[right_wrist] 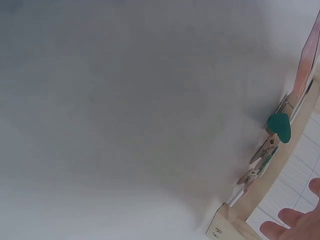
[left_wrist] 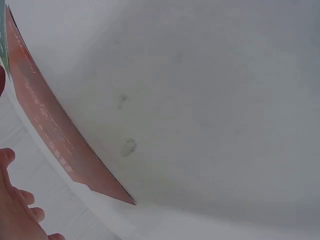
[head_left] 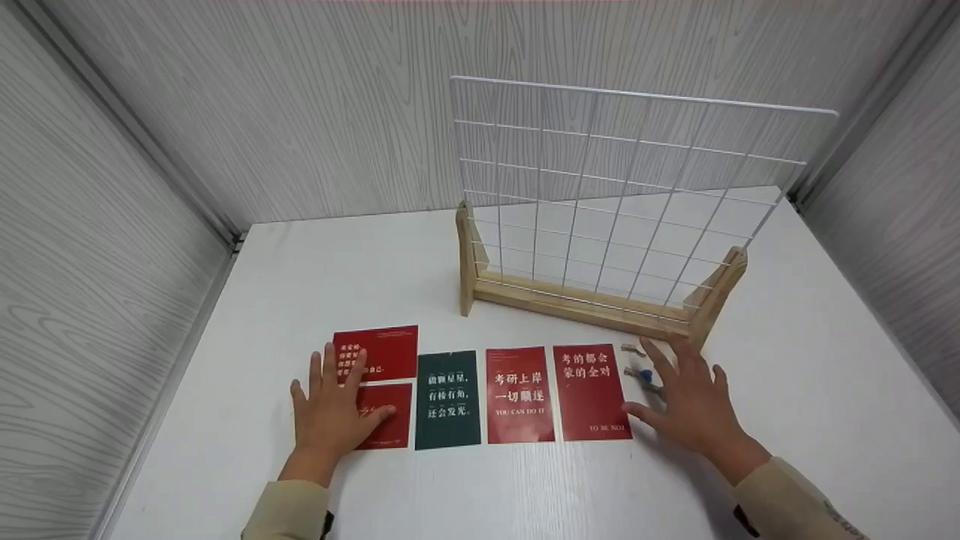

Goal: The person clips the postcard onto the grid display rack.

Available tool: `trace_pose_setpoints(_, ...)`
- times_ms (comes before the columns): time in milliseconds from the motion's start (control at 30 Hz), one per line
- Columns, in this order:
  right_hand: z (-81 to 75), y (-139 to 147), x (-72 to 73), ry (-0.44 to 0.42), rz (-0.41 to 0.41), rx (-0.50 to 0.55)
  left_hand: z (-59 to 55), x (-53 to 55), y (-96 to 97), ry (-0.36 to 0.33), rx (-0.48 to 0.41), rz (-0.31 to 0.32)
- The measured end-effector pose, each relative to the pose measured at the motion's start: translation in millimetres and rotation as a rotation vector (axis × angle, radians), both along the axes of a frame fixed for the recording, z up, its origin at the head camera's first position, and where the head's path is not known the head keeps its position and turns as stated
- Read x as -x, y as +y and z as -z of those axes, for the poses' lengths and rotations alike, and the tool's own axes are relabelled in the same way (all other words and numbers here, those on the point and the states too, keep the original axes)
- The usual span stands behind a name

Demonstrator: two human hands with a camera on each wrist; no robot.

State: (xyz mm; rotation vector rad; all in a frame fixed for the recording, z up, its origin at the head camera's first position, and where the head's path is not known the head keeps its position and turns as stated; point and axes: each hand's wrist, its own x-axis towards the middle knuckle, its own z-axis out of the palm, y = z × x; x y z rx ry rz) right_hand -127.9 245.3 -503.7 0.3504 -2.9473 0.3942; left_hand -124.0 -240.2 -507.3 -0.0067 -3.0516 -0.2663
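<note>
Five cards lie in a row before you, clips at the right end, grid stand behind.
Your left hand lies flat, fingers spread, on the two left red cards, gripping nothing. Your right hand hovers open beside the clips, empty. You seem about to start pinning: next, pinch one clip, then lift a card to the grid.

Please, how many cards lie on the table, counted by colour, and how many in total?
Red cards: 4
Green card: 1
Total: 5 cards
The left hand rests flat on the two leftmost red cards.
</note>
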Motion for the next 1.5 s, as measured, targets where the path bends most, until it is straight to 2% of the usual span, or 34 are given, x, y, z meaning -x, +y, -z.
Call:
trace_pose_setpoints(300,0.4,5.0,-9.0,-0.019,-0.035,-0.008,3.1,-6.2,-12.6,0.011,0.016,0.003)
trace_pose_setpoints(600,0.5,12.4,-16.9,-0.063,-0.028,0.029,4.8,-9.5,-23.3,-0.048,0.014,-0.016)
trace_pose_setpoints(1067,3.3,19.8,-30.3,-0.085,-0.034,0.054,4.5,-16.5,-37.7,-0.070,0.007,-0.007)
trace_pose_setpoints(1300,5.8,20.5,-34.1,-0.091,-0.052,0.126,7.1,-18.7,-43.5,-0.088,-0.003,-0.007)
trace_pose_setpoints(1500,6.0,23.3,-34.3,-0.170,-0.061,0.227,6.9,-20.2,-44.6,-0.084,-0.026,-0.006)
